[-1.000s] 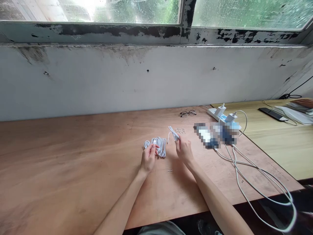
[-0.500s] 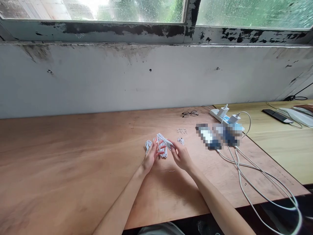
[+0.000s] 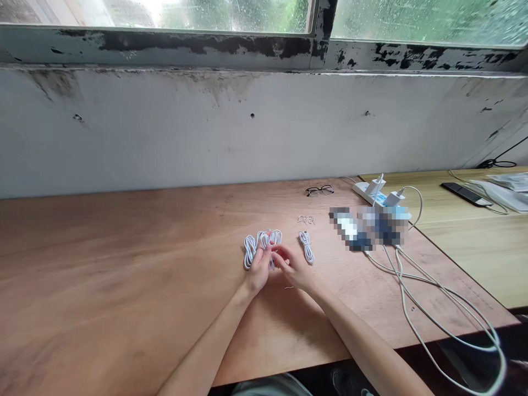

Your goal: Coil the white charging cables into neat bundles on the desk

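A bunch of coiled white cables [image 3: 251, 246] lies on the brown wooden table [image 3: 124, 258]. My left hand [image 3: 259, 270] is closed on the near side of that bunch. My right hand [image 3: 293, 268] meets it from the right, fingers pinched on a strand of the same cables. A separate small bundled white cable [image 3: 306, 246] lies on the table just right of my right hand, untouched. A tiny white twist tie [image 3: 288, 287] rests below my right hand.
A pile of small ties [image 3: 306, 220] and black glasses [image 3: 319, 191] lie farther back. A white power strip [image 3: 371, 193] with chargers sits at right, long white cords [image 3: 433, 313] trailing over the table edge. A lighter table [image 3: 466, 231] with a phone [image 3: 466, 194] adjoins at right.
My right hand has set one bundled cable down on the table to its right and come back to the main bunch. Both hands now meet closer to me on the coiled cables.
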`<action>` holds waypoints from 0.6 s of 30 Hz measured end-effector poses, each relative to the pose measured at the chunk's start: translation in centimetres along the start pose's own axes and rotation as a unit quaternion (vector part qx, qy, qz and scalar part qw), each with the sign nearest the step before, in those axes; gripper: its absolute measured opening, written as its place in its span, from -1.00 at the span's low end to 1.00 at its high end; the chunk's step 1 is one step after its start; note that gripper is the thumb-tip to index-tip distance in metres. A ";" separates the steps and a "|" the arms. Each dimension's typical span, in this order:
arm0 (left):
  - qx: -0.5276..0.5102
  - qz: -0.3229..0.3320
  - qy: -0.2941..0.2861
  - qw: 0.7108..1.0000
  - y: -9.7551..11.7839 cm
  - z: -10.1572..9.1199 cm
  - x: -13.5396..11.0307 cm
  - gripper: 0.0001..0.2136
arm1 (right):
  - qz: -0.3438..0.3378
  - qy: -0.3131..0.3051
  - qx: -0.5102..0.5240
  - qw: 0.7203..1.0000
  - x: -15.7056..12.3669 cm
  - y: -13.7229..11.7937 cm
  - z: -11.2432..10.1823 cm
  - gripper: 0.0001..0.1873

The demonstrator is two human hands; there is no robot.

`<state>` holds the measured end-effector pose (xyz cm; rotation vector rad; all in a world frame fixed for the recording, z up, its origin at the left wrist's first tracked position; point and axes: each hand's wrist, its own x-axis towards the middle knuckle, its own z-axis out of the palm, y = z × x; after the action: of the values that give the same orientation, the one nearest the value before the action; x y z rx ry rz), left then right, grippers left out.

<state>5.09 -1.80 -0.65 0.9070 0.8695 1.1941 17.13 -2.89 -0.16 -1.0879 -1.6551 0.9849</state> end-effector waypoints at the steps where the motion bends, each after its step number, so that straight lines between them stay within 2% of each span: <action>1: -0.021 0.003 0.000 1.000 -0.2 0.0 0.1 -0.58 | 0.006 0.003 0.013 1.000 0.1 0.3 0.1 -0.79; 5: -0.118 -0.025 -0.035 0.992 -0.4 0.3 0.2 -0.57 | 0.014 0.010 0.068 0.998 0.4 1.0 0.2 -0.80; 9: -0.184 -0.040 -0.037 0.981 0.4 1.1 -0.2 -0.56 | 0.011 -0.001 0.074 0.997 0.3 0.9 0.1 -0.81; 14: -0.163 -0.016 -0.014 0.986 0.7 1.1 -0.1 -0.64 | -0.007 0.028 0.051 0.998 0.2 0.2 0.1 -0.83; 18: -0.096 0.015 0.031 0.995 0.8 0.6 0.1 -0.69 | -0.006 0.043 0.110 0.993 0.2 0.0 0.1 -0.81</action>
<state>5.38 -1.68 0.27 0.7316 0.7779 1.3143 17.00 -2.69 -0.13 -0.9568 -1.4438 1.0697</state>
